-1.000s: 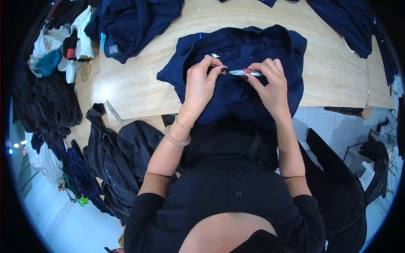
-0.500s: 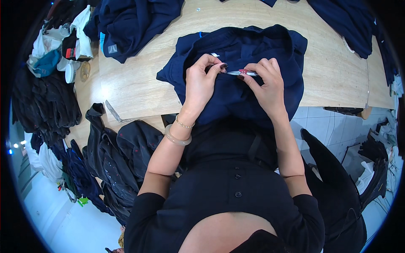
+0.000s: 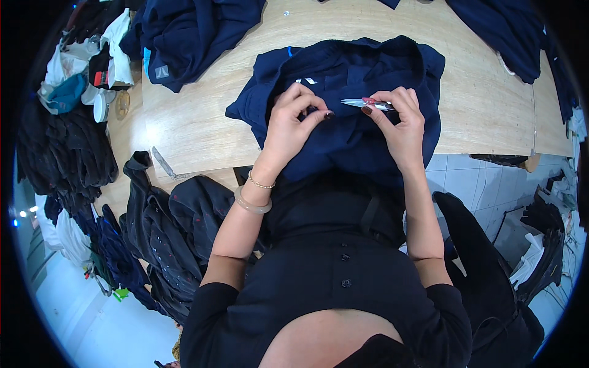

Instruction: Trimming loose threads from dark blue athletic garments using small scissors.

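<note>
A navy garment with an open waistband lies bunched on the table's near edge, its far rim standing up behind my hands. My right hand grips a pair of thread snips, red and silver, with the blades pointing left. Over the garment's left part, my left hand is closed in a pinch. Whatever its fingertips hold, if anything, is too small to make out. A white label shows just beyond the left hand.
More navy garments lie on the wooden table: a heap at far left, another at far right. Dark clothes hang or lie at my left. A thin blade-like tool rests near the left table edge.
The snips have moved away from my left fingertips, as the right hand shifted slightly right. My left hand has dropped a little nearer to me, still pinched.
</note>
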A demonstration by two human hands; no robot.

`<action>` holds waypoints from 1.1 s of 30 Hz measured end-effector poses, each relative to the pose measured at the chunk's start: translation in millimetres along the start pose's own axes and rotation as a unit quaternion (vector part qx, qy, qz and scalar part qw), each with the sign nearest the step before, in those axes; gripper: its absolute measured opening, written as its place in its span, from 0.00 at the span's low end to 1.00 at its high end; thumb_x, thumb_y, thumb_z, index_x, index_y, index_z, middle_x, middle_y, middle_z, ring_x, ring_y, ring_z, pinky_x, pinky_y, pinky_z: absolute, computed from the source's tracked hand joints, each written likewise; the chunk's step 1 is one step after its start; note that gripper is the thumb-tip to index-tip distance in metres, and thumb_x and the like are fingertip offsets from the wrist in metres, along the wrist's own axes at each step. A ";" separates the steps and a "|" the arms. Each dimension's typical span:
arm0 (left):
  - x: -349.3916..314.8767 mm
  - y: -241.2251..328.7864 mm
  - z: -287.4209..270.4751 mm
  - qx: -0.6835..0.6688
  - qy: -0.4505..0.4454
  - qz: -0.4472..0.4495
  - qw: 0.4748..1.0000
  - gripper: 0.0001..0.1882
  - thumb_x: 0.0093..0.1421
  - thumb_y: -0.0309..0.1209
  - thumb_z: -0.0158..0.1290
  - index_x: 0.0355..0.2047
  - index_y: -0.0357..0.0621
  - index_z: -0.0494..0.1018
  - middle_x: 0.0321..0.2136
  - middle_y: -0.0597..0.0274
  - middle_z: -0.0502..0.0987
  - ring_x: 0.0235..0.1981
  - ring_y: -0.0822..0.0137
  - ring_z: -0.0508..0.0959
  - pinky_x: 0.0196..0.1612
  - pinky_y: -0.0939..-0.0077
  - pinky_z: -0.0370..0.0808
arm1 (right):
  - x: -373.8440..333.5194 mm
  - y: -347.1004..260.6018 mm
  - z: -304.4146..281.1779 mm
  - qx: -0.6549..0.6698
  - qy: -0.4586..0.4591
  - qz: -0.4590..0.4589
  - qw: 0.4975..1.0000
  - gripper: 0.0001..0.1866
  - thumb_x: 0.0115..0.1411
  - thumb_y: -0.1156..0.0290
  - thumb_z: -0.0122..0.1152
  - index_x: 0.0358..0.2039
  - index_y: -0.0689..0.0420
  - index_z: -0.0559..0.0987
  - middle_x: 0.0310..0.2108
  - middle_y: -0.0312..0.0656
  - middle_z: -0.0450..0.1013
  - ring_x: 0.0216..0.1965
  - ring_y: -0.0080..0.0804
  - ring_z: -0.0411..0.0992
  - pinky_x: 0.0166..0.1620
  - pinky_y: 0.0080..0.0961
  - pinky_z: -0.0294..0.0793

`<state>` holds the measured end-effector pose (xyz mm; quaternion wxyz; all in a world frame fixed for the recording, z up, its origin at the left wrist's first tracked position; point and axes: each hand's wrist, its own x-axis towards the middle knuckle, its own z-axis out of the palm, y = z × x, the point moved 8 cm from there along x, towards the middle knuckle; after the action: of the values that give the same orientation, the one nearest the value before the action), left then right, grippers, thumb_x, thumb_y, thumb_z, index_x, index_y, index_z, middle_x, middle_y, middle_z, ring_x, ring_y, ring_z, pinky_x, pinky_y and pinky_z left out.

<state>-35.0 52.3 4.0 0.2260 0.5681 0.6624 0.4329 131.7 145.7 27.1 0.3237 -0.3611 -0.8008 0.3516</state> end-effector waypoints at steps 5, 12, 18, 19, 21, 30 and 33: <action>4.4 -11.3 -2.5 -0.102 0.032 -0.084 0.991 0.04 0.51 0.21 0.60 0.28 0.36 0.76 0.25 0.66 0.69 0.24 0.75 0.66 0.28 0.82 0.64 | -1.5 -9.9 3.0 -0.024 -0.006 -0.041 0.999 0.10 0.45 0.75 0.71 0.30 0.57 0.80 0.24 0.35 0.67 0.30 0.30 0.61 0.32 0.24 0.62; 5.1 -13.3 -2.2 -0.111 0.039 -0.109 0.987 0.03 0.54 0.20 0.57 0.28 0.33 0.74 0.25 0.65 0.68 0.24 0.75 0.66 0.29 0.82 0.64 | 0.9 -18.2 6.8 -0.041 -0.026 -0.065 0.997 0.11 0.45 0.75 0.71 0.31 0.58 0.79 0.25 0.35 0.67 0.30 0.31 0.61 0.32 0.24 0.62; 6.0 -12.8 -2.7 -0.124 0.040 -0.111 0.985 0.04 0.55 0.21 0.56 0.28 0.32 0.73 0.25 0.64 0.68 0.25 0.75 0.66 0.30 0.82 0.64 | 2.6 -22.7 6.4 -0.042 -0.033 -0.073 0.996 0.11 0.45 0.75 0.70 0.30 0.57 0.79 0.25 0.35 0.67 0.30 0.32 0.61 0.32 0.25 0.62; 5.9 -13.1 -2.5 -0.124 0.040 -0.111 0.985 0.04 0.55 0.21 0.56 0.28 0.32 0.73 0.25 0.64 0.68 0.25 0.75 0.66 0.30 0.82 0.64 | 2.9 -23.4 7.5 -0.042 -0.032 -0.073 0.996 0.11 0.45 0.75 0.70 0.30 0.57 0.79 0.25 0.35 0.67 0.30 0.32 0.61 0.32 0.25 0.62; 5.2 -14.9 -1.8 -0.130 0.041 -0.117 0.984 0.04 0.55 0.21 0.56 0.28 0.32 0.73 0.25 0.64 0.67 0.24 0.75 0.65 0.29 0.82 0.64 | 3.7 -26.0 10.2 -0.053 -0.029 -0.079 0.995 0.10 0.45 0.74 0.70 0.30 0.57 0.79 0.25 0.35 0.67 0.30 0.32 0.61 0.33 0.25 0.63; 4.2 -16.3 -3.0 -0.147 0.045 -0.120 0.981 0.04 0.56 0.22 0.56 0.28 0.33 0.72 0.25 0.66 0.68 0.26 0.76 0.66 0.31 0.84 0.64 | 4.9 -27.4 15.8 -0.049 -0.040 -0.072 0.995 0.10 0.45 0.74 0.70 0.30 0.57 0.79 0.25 0.34 0.68 0.30 0.32 0.62 0.34 0.25 0.63; 0.5 -19.0 -19.8 -0.283 0.137 -0.122 0.941 0.02 0.59 0.20 0.52 0.29 0.34 0.72 0.28 0.66 0.70 0.30 0.78 0.69 0.36 0.86 0.66 | 4.4 -14.0 4.8 0.000 0.011 -0.033 0.999 0.10 0.47 0.76 0.69 0.31 0.57 0.79 0.26 0.35 0.69 0.31 0.31 0.62 0.35 0.24 0.63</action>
<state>-61.5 46.9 -1.3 0.3358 0.3308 0.6010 0.6455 120.8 140.8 36.8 0.3438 -0.3379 -0.8088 0.3369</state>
